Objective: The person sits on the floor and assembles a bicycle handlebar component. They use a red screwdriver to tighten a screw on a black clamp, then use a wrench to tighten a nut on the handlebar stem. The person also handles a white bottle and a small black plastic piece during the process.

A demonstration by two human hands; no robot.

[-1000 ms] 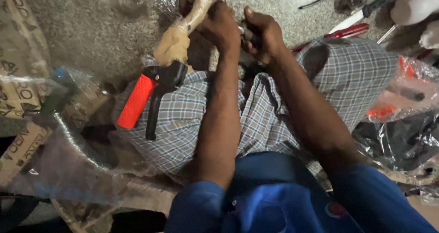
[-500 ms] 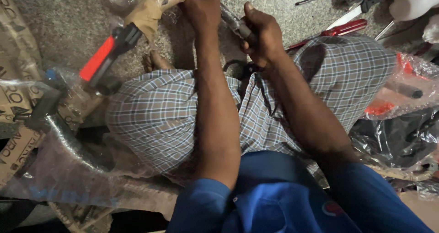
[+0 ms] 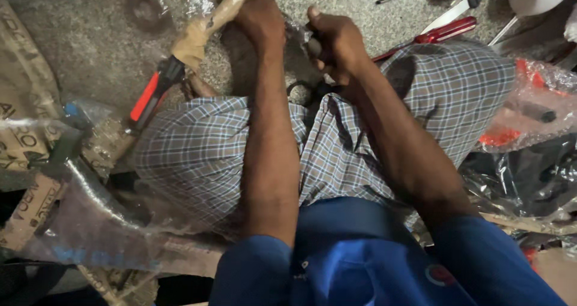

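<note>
Head view, looking down over checked-cloth knees [image 3: 198,156]. Left hand [image 3: 259,19] is closed around a paper-wrapped bar [image 3: 207,27] that slants down to a red-and-black grip [image 3: 150,96], apparently steadying it above the floor. Right hand [image 3: 336,45] is fisted on a small item, mostly hidden, beside crinkled clear wrap. Around them: red-handled screwdriver [image 3: 448,31] on the gritty floor [image 3: 90,48], plastic-bagged parts [image 3: 529,114] at right, plastic-wrapped black tubing [image 3: 90,192] crowding the left.

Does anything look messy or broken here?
Messy, yes. Crumpled clear plastic wrap and torn cardboard lie heaped on the left. Tools, like a red-handled screwdriver, are scattered on the floor. Brown paper hangs loosely around the bar in the left hand.
</note>
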